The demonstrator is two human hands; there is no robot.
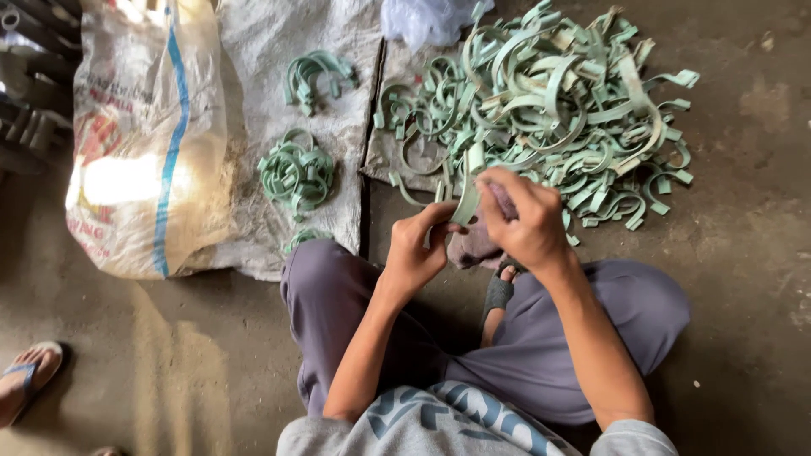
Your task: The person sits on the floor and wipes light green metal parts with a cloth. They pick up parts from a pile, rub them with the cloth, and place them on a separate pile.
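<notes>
White woven sack with blue stripe, red print, lies at left, contents hidden. Left hand and right hand pinch one green strip; strip heap beyond.

The right hand covers the upper end of the pale green strip — how the fingers grip it cannot be told. The cloth lies half hidden behind both hands. A sandalled foot is cut off at the left edge; the clear bag by the top edge.
</notes>
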